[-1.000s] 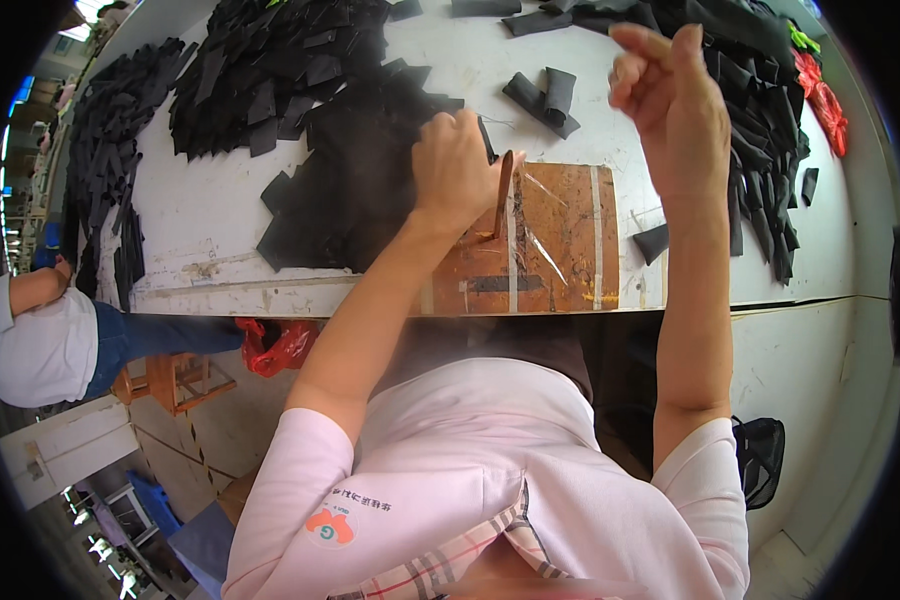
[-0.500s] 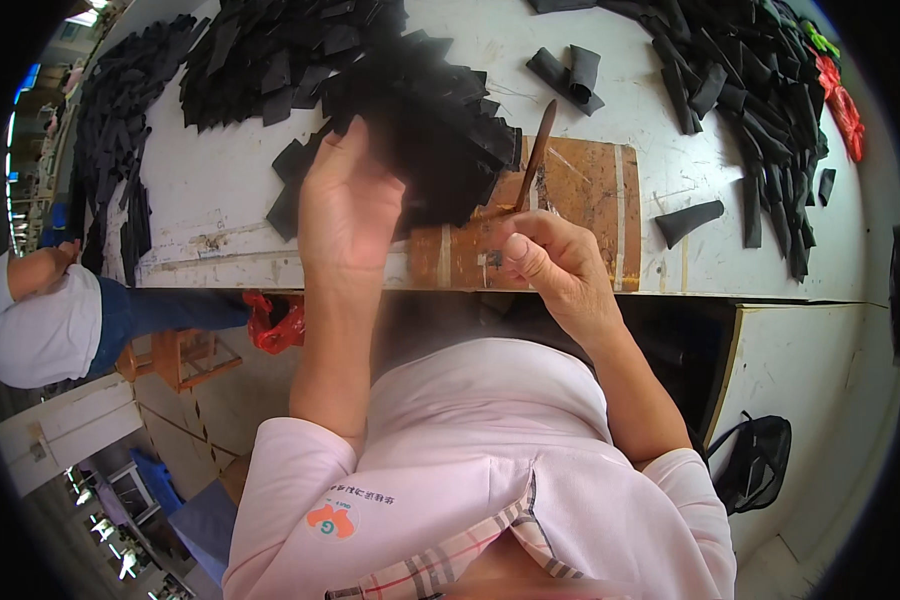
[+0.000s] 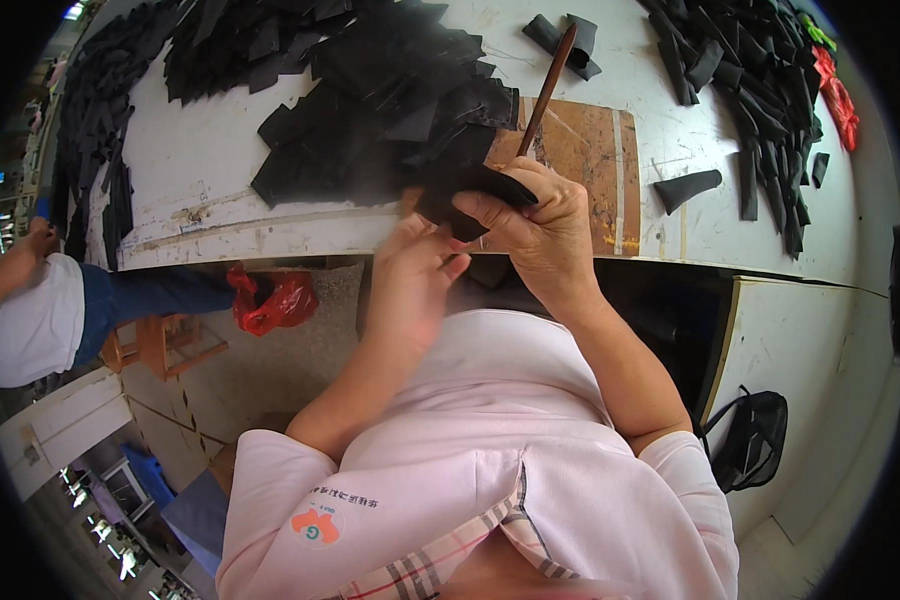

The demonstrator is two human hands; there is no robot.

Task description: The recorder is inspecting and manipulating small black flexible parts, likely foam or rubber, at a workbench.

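Note:
My right hand [image 3: 550,225] is closed on a black fabric piece [image 3: 485,185], its thumb lying over the near side. A pointed brown stick [image 3: 550,90] rises from behind the same hand's fingers, tip away from me. My left hand [image 3: 415,270], slightly blurred, is closed at the lower left edge of the piece; its fingertips are partly hidden there. Just beyond, a heap of flat black fabric pieces [image 3: 370,110] covers the table's middle. A taped brown cardboard sheet [image 3: 595,170] lies under and right of my right hand.
Rolled black fabric pieces [image 3: 760,130] are piled at the right, with one loose piece [image 3: 687,190] nearer. Two more [image 3: 580,50] lie at the back. A red plastic bag [image 3: 270,300] hangs below the table's left edge, near another person [image 3: 40,310]. A black bag [image 3: 755,440] is lower right.
My left hand has come back from the heap toward my right hand. A black fabric piece is now between them. The stick has shifted up and slightly right with my right hand.

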